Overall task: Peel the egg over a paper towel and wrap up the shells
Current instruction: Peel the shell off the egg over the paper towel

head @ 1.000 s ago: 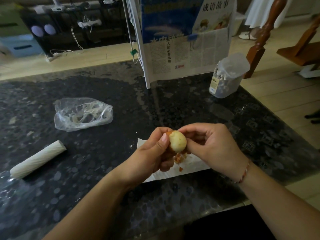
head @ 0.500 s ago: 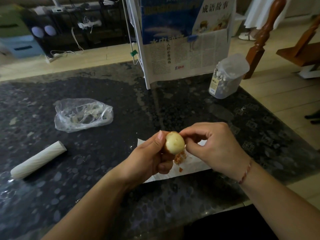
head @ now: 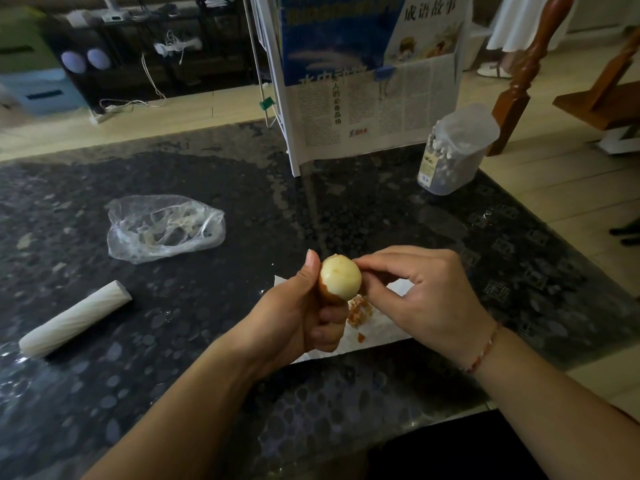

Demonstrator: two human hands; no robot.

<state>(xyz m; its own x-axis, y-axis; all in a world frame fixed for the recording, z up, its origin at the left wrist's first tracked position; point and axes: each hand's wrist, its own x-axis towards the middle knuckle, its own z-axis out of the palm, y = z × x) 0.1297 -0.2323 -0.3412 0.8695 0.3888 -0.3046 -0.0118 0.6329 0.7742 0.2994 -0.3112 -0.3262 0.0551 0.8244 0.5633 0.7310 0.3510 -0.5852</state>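
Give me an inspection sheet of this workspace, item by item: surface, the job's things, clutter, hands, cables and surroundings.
Surface: dark speckled stone table, glossy.
Job's things: egg, top peeled, brown shell left at its base; paper towel flat under the hands; shell bits piled on it.
Clutter: crumpled clear plastic bag; white roll lying flat; lidded plastic jar; newspaper hanging on a rack.
Hands: left hand grips the egg's lower half; right hand pinches at the egg's upper right side.
Cables: white cables and power strip on the floor beyond the table.
Surroundings: wooden floor, wooden post, dark shelving.
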